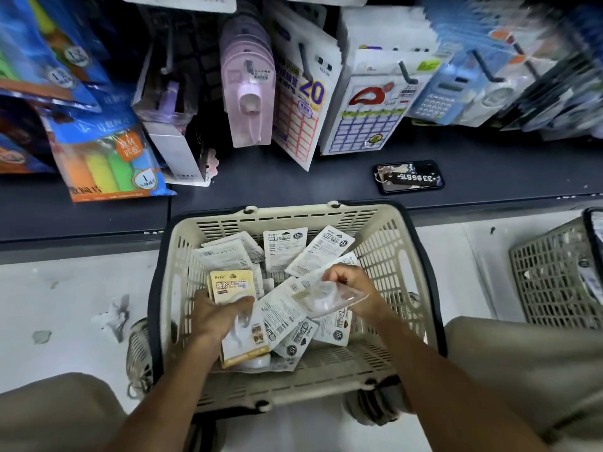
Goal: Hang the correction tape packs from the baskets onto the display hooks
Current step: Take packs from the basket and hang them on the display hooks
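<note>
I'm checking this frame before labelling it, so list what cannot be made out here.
- Head view, second basket: cut off by the right edge; contents unreadable.
- Hanging goods at top right: blurred; print illegible.
- Cream basket: its floor is hidden under packs.
- Left hand on a yellow pack: fingertips hidden behind it.
- Right hand holding a clear pack: label blurred.

Matt slotted plastic basket (385, 256) holds glossy clear-blister, paper-backed correction tape packs (284, 247).

Phone (409, 176) on dark shelf (293, 187)
</note>
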